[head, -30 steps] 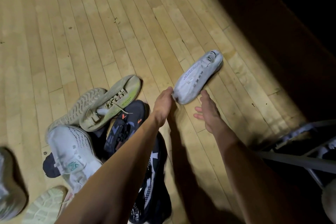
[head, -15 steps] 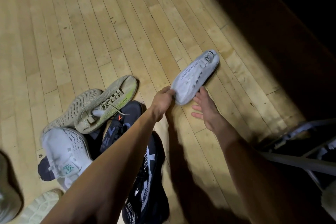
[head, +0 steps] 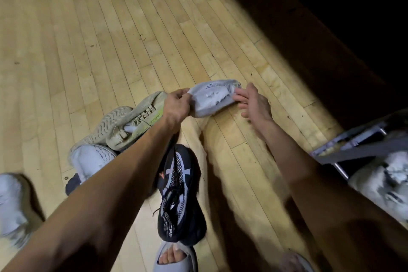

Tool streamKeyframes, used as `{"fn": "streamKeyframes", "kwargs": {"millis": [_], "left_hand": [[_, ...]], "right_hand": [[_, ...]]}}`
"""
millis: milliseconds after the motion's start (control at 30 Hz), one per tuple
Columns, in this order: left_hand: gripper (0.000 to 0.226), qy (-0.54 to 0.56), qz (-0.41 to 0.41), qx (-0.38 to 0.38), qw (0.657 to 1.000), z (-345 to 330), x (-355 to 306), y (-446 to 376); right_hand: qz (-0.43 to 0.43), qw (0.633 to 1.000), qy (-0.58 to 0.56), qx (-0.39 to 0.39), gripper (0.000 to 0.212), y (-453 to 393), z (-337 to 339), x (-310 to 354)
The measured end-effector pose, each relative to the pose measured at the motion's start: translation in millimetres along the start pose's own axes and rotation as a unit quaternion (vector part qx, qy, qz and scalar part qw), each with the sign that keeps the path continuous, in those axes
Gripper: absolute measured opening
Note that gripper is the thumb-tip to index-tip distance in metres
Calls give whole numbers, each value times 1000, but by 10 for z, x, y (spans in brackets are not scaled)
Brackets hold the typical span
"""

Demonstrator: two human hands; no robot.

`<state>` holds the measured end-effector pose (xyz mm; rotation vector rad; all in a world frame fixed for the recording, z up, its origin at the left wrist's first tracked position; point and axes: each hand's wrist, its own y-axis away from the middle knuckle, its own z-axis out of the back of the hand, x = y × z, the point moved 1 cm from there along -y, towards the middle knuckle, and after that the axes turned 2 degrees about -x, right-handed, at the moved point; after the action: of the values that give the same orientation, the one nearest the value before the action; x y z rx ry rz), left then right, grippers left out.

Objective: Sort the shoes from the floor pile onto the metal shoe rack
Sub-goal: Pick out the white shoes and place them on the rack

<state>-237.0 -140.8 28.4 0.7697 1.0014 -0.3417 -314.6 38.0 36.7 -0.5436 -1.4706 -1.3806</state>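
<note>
Compared with half a second ago, the white shoe (head: 213, 98) is lying crosswise above the wooden floor (head: 88, 40) instead of pointing far-right, and is sitting nearer to the pile. Left hand (head: 176, 107) is pinching the shoe's left end with curled fingers. Right hand (head: 254, 104) is touching its right end with straight, released fingers. Near left, the beige shoe (head: 132, 126) and black shoe (head: 178, 192) are lying in the pile. Metal shoe rack (head: 353, 146) is standing at near right, well apart from the held shoe.
</note>
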Motion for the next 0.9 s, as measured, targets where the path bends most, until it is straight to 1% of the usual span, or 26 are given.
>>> {"fn": "streamKeyframes", "kwargs": {"millis": [100, 167, 267, 367, 433, 500, 533, 600, 667, 767, 800, 833, 900], "left_hand": [[34, -90, -44, 33, 994, 321, -154, 203], [37, -119, -57, 56, 990, 490, -285, 393], [34, -117, -67, 105, 985, 676, -534, 770], [33, -100, -44, 195, 975, 820, -772, 1179], [33, -94, -31, 251, 963, 896, -912, 1396], [34, -103, -35, 290, 951, 928, -1063, 1553], [34, -109, -38, 305, 946, 925, -1138, 1634], [35, -120, -44, 325, 937, 896, -1280, 1808], [35, -121, -45, 332, 934, 843, -1361, 1988], [29, -71, -18, 298, 952, 729, -1355, 2230], [26, -46, -9, 283, 958, 683, -1347, 2327], [27, -23, -1, 270, 963, 630, -1347, 2437], [32, 33, 15, 247, 968, 512, -1359, 2697]], "right_hand": [[26, 999, 23, -28, 47, 327, 100, 249], [35, 998, 34, -41, 45, 531, 183, 381], [47, 996, 71, -31, 49, 826, 302, 488], [39, 986, 163, 7, 48, 1209, 374, 511], [42, 969, 242, 24, 46, 1464, 482, 544], [41, 946, 321, 29, 53, 1689, 643, 642], [36, 939, 341, 28, 56, 1788, 740, 690], [18, 941, 335, 35, 65, 1957, 937, 741], [-1, 953, 299, 49, 74, 2151, 1099, 733], [7, 963, 266, 39, 82, 2422, 1268, 639], [4, 967, 255, 25, 80, 2512, 1319, 591], [2, 971, 239, 4, 73, 2606, 1367, 556], [-15, 982, 189, -27, 61, 2767, 1450, 477]]}}
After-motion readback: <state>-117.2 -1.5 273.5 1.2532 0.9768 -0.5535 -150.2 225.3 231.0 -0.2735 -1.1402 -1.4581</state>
